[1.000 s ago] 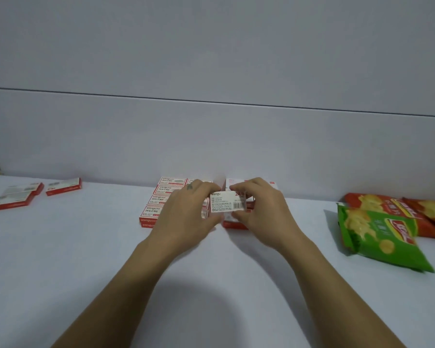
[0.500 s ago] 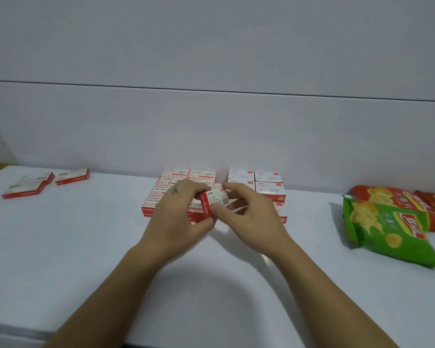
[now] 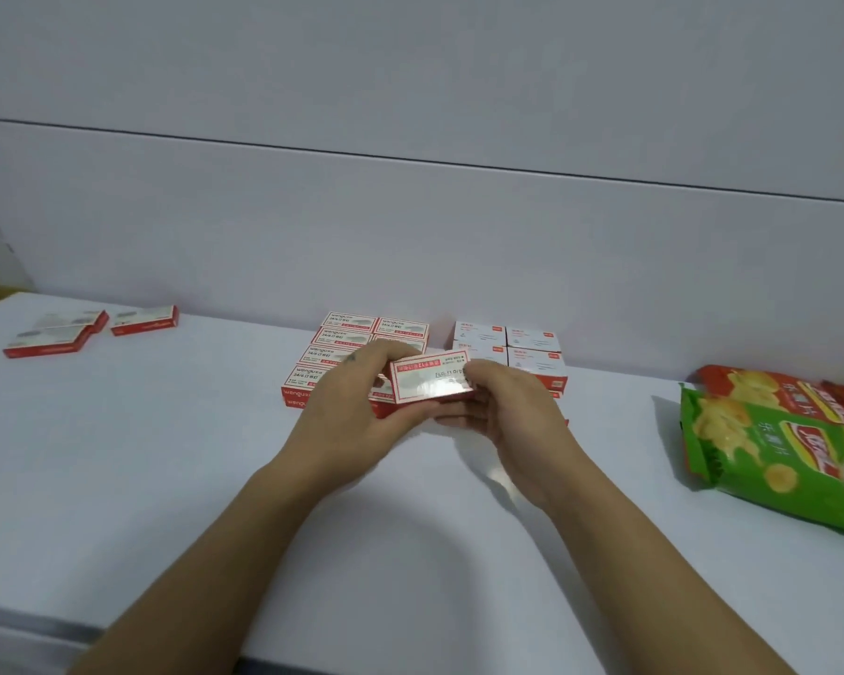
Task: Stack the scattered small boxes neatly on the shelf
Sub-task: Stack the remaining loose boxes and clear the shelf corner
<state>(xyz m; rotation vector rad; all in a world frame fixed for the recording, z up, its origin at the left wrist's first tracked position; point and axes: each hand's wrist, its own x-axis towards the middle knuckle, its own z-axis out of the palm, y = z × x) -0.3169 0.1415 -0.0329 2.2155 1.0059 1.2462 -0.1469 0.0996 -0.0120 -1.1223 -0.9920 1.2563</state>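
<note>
Box (image 3: 432, 382): small, red-edged, pale-faced; held in the air just in front of the red stack (image 3: 330, 355), broad face tilted toward the camera; print too blurred to read; gripped at both ends.

Left hand (image 3: 356, 411): fingers curled over the box's left end, thumb under it; hides the front right corner of the red stack.

Right hand (image 3: 507, 421): fingers curled round the box's right end; lies in front and to the right of the red stack.

Red stack: flat red-and-white boxes in two columns, rows running back to the wall (image 3: 410, 236); two layers show at its front left edge.

White stack (image 3: 532, 353): just right of the red stack, a narrow gap between; white boxes with small red marks, two columns, more than one layer.

Loose boxes: three, well left of the red stack, flat on the shelf (image 3: 166, 455); nearest (image 3: 45, 341) and middle (image 3: 76, 321) touching or overlapping, cannot tell which; third (image 3: 145, 321) just beside them.

Green bag (image 3: 771, 460): well right of the red stack, past the white stack; lies flat, overlapping a red bag (image 3: 775, 387) behind it.

Shelf: white, bears all stacks, loose boxes and bags.
</note>
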